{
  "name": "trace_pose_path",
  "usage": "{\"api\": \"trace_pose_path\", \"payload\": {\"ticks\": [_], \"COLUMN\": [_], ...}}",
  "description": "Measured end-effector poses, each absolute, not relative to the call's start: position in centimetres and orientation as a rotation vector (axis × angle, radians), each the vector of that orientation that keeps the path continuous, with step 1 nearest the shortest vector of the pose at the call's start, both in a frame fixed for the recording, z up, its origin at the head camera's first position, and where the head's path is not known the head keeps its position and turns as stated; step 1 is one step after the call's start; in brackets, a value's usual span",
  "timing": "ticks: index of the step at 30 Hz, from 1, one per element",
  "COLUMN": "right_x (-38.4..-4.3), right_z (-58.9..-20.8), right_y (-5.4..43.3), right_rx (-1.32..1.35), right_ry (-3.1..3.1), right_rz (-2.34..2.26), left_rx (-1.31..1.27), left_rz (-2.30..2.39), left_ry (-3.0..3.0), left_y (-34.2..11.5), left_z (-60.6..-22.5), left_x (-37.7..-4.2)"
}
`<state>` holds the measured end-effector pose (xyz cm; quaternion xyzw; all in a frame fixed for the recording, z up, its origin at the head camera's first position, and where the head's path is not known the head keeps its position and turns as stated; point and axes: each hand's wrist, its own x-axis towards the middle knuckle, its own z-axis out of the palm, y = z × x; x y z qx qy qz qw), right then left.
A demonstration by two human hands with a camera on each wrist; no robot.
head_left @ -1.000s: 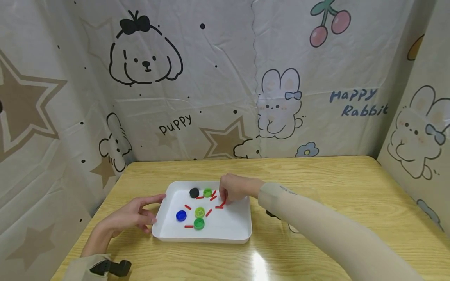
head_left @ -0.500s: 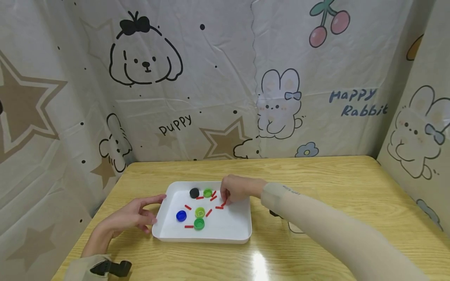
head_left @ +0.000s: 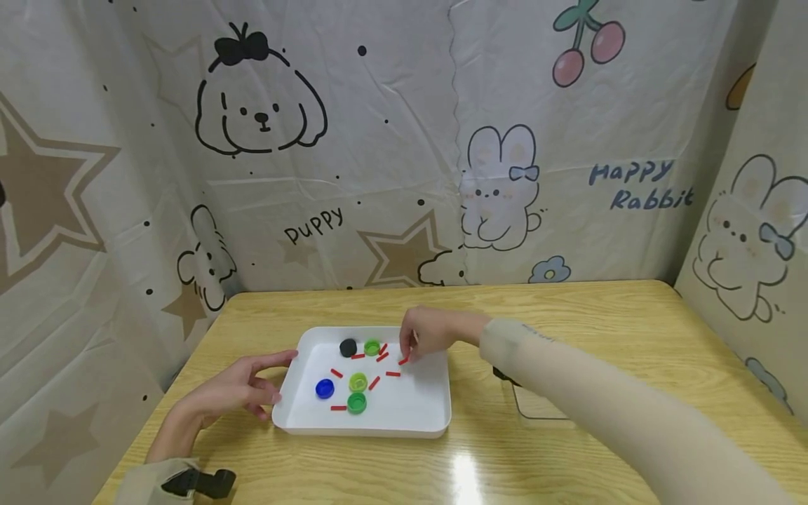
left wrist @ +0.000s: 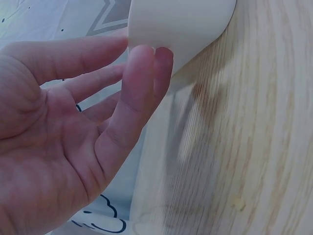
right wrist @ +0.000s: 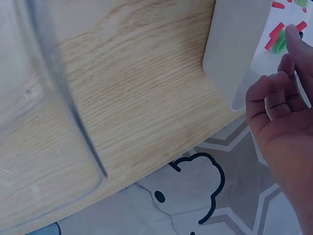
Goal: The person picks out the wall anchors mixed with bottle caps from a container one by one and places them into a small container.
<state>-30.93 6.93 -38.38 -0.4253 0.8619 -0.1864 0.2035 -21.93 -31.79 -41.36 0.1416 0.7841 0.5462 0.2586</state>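
Observation:
A white tray [head_left: 404,414] holds several small red sticks [head_left: 374,383] and bottle caps: a blue cap [head_left: 325,388], a black cap [head_left: 348,348] and several green caps [head_left: 356,402]. Over the tray's back right part, my right hand [head_left: 426,331] pinches one red stick [head_left: 404,361] between thumb and finger; its other fingers are curled in the right wrist view. My left hand [head_left: 236,386] rests its fingertips against the tray's left side, fingers loosely extended. In the left wrist view, the fingertips [left wrist: 139,58] touch the tray's outer wall [left wrist: 181,24].
A clear plastic container [right wrist: 90,147] stands on the wooden table [head_left: 536,315] right of the tray, partly hidden by the right forearm in the head view. A printed curtain [head_left: 391,161] hangs behind the table and along both sides.
My right hand has shifted slightly right and back, and the pinched red stick has come away from the one near it. My left hand and the tray stay put.

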Motion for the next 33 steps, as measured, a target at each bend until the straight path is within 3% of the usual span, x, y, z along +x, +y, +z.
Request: {"api": "trace_pose_path", "payload": {"ticks": [33], "right_x": [-30.6], "right_z": [-34.9], "right_y": [13.4], "right_rx": [-1.201], "right_ry": [2.221], "right_rz": [-0.849], "left_rx": [0.355], "left_rz": [1.486], "left_ry": [2.123], "left_y": [-31.7], "left_z": [-41.3], "left_x": [-21.9]}}
